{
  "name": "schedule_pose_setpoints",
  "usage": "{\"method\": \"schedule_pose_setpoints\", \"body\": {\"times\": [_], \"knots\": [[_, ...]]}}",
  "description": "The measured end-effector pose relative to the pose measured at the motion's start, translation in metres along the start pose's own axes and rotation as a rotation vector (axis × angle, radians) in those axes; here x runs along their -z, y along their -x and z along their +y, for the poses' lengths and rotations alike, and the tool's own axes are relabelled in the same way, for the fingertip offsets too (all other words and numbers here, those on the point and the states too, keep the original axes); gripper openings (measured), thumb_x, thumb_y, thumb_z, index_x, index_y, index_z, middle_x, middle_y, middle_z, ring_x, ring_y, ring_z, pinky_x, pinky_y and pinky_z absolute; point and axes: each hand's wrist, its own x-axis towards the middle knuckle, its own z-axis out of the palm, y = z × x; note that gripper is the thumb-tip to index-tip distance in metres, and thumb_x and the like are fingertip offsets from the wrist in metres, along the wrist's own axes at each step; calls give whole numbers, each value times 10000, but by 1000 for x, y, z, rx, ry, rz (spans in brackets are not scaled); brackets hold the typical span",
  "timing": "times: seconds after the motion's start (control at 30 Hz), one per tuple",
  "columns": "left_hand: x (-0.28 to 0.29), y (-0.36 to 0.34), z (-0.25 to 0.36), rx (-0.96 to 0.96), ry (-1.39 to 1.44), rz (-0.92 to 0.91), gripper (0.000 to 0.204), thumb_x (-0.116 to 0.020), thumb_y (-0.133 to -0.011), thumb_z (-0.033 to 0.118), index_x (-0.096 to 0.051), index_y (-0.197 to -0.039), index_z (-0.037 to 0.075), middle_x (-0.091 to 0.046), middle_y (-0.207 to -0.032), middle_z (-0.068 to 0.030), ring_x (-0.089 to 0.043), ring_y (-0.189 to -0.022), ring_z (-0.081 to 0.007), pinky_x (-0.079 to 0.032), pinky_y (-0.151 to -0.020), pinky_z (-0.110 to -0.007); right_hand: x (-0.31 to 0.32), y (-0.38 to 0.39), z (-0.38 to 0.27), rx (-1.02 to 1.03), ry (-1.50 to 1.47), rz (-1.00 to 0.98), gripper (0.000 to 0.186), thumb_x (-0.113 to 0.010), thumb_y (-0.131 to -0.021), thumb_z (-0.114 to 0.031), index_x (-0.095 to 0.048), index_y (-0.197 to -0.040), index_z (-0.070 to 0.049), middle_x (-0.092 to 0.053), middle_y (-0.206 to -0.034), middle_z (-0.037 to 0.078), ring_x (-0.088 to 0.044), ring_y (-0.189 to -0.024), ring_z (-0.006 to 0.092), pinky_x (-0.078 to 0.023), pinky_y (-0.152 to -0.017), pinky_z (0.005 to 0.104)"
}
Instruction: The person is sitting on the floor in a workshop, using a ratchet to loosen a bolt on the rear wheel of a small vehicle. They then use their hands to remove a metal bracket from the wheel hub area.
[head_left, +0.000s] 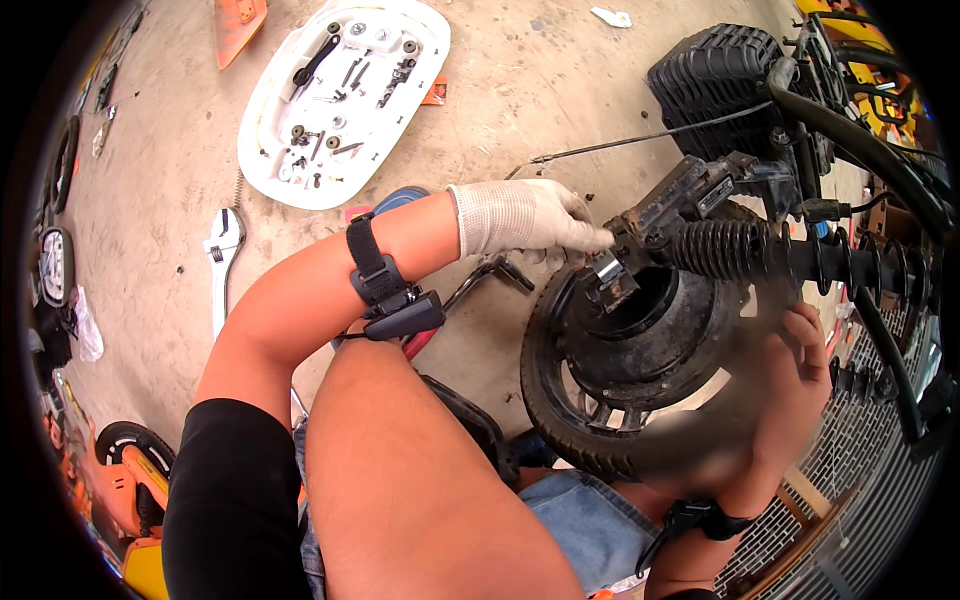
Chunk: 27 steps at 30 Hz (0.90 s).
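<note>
Your left hand, in one white knit glove, has its fingers pressed together on the black bracket at the top of the single small wheel, which sits upright between your knees just above the concrete floor. Your bare right hand curls round the wheel's right side, though how tight its grip is you cannot tell through the blur. On the floor: one white tray of loose screws, one adjustable wrench, one wristband per arm.
</note>
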Motion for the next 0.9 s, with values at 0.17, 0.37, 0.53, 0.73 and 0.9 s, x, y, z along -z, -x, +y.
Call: {"method": "schedule_pose_setpoints", "body": {"times": [0.17, 0.37, 0.53, 0.73, 0.9], "knots": [[-4, 3, 10, -35, -264, 51, 510, -753, -849, 477, -693, -1016, -2, -644, -758, -39, -582, -611, -106, -495, -554, -261, 1, 0, -1, -29, -34, 2, 244, -637, -796, 28, -660, -1039, 43, -580, -1297, 80, -541, -1142, 181, -383, -1021, 294], [-4, -6, 0, -79, -307, 57, 532, -766, -838, 469, -695, -1012, -29, -653, -755, -61, -625, -676, -118, -533, -616, -277, -2, -1, -1, -9, -28, 9, 233, -635, -794, 32, -659, -1025, 40, -583, -1291, 75, -542, -1140, 177, -390, -1014, 297], [-3, 0, 0, -91, -217, 30, 557, -756, -843, 480, -699, -994, -54, -669, -772, -86, -631, -682, -126, -539, -621, -283, 2, 0, -2, -34, 32, 25, 233, -636, -793, 32, -659, -1025, 39, -589, -1281, 70, -546, -1129, 178, -392, -1014, 300], [-3, -1, 2, -54, -245, 53, 661, -669, -857, 597, -699, -1003, -46, -689, -802, -109, -662, -699, -180, -551, -646, -316, -1, 2, -9, -38, 103, 28, 227, -641, -796, 30, -663, -1023, 37, -587, -1284, 66, -565, -1090, 179, -428, -977, 299], [-8, -3, 8, -46, -289, 39, 668, -600, -895, 613, -686, -1000, -42, -696, -793, -121, -682, -691, -208, -550, -636, -338, -1, 1, -9, -37, 68, 14, 228, -644, -800, 29, -666, -1027, 40, -588, -1283, 67, -566, -1091, 179, -429, -977, 298]]}}
